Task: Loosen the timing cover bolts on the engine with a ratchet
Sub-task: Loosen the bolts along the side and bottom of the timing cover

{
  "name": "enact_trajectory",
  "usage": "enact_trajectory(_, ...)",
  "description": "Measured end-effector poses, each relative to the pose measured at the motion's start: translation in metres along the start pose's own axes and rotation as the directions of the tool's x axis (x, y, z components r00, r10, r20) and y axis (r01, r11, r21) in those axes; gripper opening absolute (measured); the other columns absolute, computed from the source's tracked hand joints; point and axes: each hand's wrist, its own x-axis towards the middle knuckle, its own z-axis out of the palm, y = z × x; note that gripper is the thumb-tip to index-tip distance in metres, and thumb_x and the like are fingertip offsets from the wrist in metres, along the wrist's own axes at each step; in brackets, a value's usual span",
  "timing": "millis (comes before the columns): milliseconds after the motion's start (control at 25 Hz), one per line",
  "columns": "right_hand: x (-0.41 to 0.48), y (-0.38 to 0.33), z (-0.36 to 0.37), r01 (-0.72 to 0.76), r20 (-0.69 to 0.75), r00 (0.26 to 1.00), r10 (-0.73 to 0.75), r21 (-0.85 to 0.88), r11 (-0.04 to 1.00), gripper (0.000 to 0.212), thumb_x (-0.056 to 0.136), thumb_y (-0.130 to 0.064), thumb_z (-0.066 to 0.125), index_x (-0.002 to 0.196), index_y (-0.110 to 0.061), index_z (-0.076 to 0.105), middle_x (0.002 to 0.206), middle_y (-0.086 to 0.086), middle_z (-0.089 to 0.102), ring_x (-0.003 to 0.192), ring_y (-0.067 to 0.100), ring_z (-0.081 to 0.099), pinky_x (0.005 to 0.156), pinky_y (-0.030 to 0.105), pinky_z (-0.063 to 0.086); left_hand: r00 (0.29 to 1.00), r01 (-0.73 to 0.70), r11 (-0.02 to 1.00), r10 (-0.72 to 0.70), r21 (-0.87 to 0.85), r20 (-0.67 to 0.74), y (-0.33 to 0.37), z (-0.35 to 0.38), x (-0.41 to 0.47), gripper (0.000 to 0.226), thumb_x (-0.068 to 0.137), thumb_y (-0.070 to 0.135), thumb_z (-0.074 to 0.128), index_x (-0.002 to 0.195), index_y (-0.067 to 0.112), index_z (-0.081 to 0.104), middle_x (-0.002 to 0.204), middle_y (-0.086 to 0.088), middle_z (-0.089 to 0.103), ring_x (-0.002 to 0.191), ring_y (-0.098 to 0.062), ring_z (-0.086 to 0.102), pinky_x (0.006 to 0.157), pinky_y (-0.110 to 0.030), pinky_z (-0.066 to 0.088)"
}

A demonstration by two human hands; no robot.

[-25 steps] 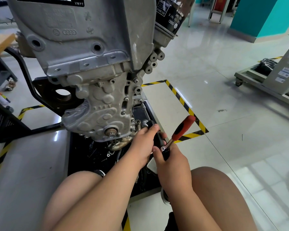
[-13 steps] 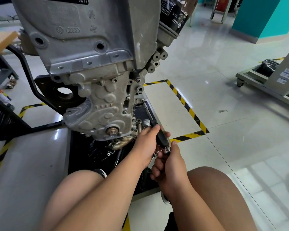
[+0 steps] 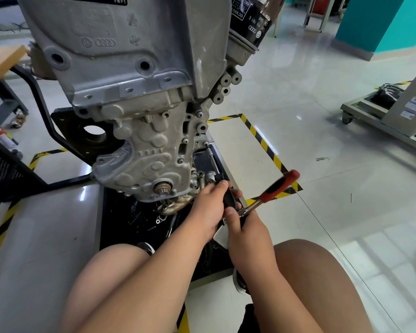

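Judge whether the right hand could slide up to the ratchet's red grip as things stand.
Probably yes: the right hand holds the ratchet near its head, and the red grip juts out unobstructed above the floor.

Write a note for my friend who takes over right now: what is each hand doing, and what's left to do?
Left hand: grips the black lower part of the extension bar, which runs up to a bolt at the right edge of the timing cover.
Right hand: holds the ratchet near its head; the red handle points right and is blurred.
Done: the tool seems seated on that bolt. Whether any bolt is loose cannot be told.
Left: other bolts sit in the cover; loosen each in turn.
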Motion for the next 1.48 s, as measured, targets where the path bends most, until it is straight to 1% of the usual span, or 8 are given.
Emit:
enact_trajectory(120, -0.002, -0.010, 0.004, -0.467, 0.328, 0.884, 0.332, 0.604, 0.646, 0.048, 0.096, -0.053, 0.039, 0.072, -0.015, 0.055, 0.055, -0.001, 0.043, 0.048, 0.021, 0.045, 0.051, 0.028, 0.040, 1.000, 0.005, 1.000, -0.005, -0.006, -0.016, 0.001, 0.003, -0.002, 0.017, 0.101, 0.026, 0.046, 0.096, 0.012, 0.054, 0.071, 0.001, 0.071, 0.053, -0.016, 0.061, 0.044, -0.020, 0.043)
enact_trajectory(280, -0.004, -0.016, 0.006, -0.664, 0.596, 0.744, 0.302, 0.710, 0.236, 0.062, 0.090, -0.067, 0.040, 0.054, -0.018, 0.049, 0.047, -0.001, 0.026, 0.038, 0.017, 0.028, 0.041, 0.021, 0.031, 1.000, 0.003, 1.000, -0.003, 0.010, -0.025, 0.001, 0.004, -0.001, 0.020, 0.100, 0.030, 0.046, 0.094, 0.013, 0.055, 0.073, 0.001, 0.072, 0.053, -0.018, 0.059, 0.036, -0.014, 0.032)
enact_trajectory(640, -0.006, -0.005, 0.005, -0.057, 0.047, 0.998, 0.052, 0.119, 0.991, 0.044, 0.087, -0.063, 0.033, 0.078, -0.025, 0.052, 0.063, -0.007, 0.056, 0.058, 0.012, 0.052, 0.052, 0.027, 0.036, 0.999, 0.010, 1.000, -0.011, -0.017, -0.035, 0.001, 0.000, 0.004, 0.017, 0.099, 0.025, 0.047, 0.094, 0.012, 0.056, 0.063, 0.002, 0.067, 0.049, -0.016, 0.058, 0.047, -0.022, 0.047)
enact_trajectory(800, -0.001, -0.002, -0.004, 0.110, 0.010, 0.994, -0.109, -0.148, 0.983, 0.043, 0.086, -0.063, 0.030, 0.095, -0.026, 0.051, 0.068, -0.009, 0.057, 0.063, 0.009, 0.053, 0.051, 0.026, 0.035, 1.000, 0.001, 1.000, -0.002, -0.026, -0.025, 0.002, 0.000, 0.003, 0.019, 0.100, 0.025, 0.046, 0.091, 0.011, 0.056, 0.061, 0.001, 0.066, 0.047, -0.016, 0.059, 0.047, -0.020, 0.047)
enact_trajectory(920, -0.005, -0.007, 0.003, -0.164, 0.112, 0.984, 0.140, 0.253, 0.953, 0.048, 0.094, -0.057, 0.032, 0.072, -0.018, 0.052, 0.056, -0.002, 0.052, 0.054, 0.020, 0.052, 0.052, 0.029, 0.040, 0.997, -0.023, 0.997, 0.029, 0.075, -0.075, -0.002, 0.000, 0.005, 0.019, 0.097, 0.030, 0.051, 0.088, 0.014, 0.058, 0.063, 0.003, 0.066, 0.052, -0.016, 0.058, 0.050, -0.023, 0.046)
enact_trajectory(1120, -0.005, -0.017, 0.006, -0.565, 0.485, 0.823, 0.294, 0.747, 0.350, 0.065, 0.098, -0.057, 0.030, 0.051, -0.026, 0.062, 0.048, 0.000, 0.028, 0.035, 0.017, 0.028, 0.042, 0.023, 0.030, 0.994, -0.008, 0.980, 0.029, 0.199, -0.104, -0.008, 0.006, 0.003, 0.027, 0.096, 0.042, 0.050, 0.089, 0.017, 0.060, 0.065, 0.005, 0.068, 0.055, -0.018, 0.058, 0.037, -0.017, 0.033)
enact_trajectory(1320, -0.003, -0.012, 0.009, -0.494, 0.406, 0.870, 0.281, 0.716, 0.493, 0.041, 0.099, -0.053, 0.030, 0.089, -0.045, 0.069, 0.047, 0.001, 0.033, 0.035, 0.017, 0.032, 0.044, 0.023, 0.031, 0.988, -0.002, 0.971, 0.039, 0.240, -0.149, -0.011, 0.005, 0.005, 0.030, 0.094, 0.043, 0.052, 0.090, 0.016, 0.062, 0.068, 0.001, 0.065, 0.046, -0.013, 0.054, 0.037, -0.017, 0.034)
enact_trajectory(1480, -0.003, -0.003, 0.014, -0.318, 0.168, 0.947, 0.272, 0.390, 0.864, 0.055, 0.095, -0.058, 0.024, 0.082, -0.022, 0.063, 0.053, -0.003, 0.055, 0.050, 0.019, 0.053, 0.051, 0.027, 0.040, 0.981, -0.077, 0.939, 0.132, 0.334, -0.145, -0.015, 0.001, 0.010, 0.029, 0.092, 0.038, 0.055, 0.078, 0.014, 0.061, 0.063, 0.005, 0.067, 0.053, -0.011, 0.058, 0.053, -0.026, 0.044)
